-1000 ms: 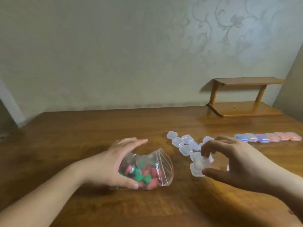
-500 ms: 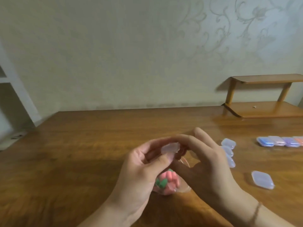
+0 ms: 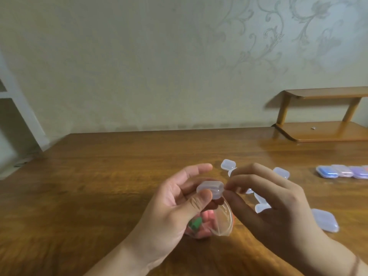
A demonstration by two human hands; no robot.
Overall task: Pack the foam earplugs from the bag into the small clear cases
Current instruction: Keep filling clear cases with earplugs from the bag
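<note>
Up Close: Opening a Small Clear Case

Now the left hand (image 3: 179, 202) pinches a small clear case (image 3: 210, 188) above the bag (image 3: 223, 222) of foam earplugs (image 3: 199, 226); the right hand (image 3: 264, 198) nips its right edge. Light, stiff, probably slippery: grip the sides, pry at the lip.

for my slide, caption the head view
Left hand and right hand grip a clear case above the earplug bag.

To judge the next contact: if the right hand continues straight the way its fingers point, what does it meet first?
Probably the clear case held by the left hand; the right hand fingertips point left, already at its edge.
</note>
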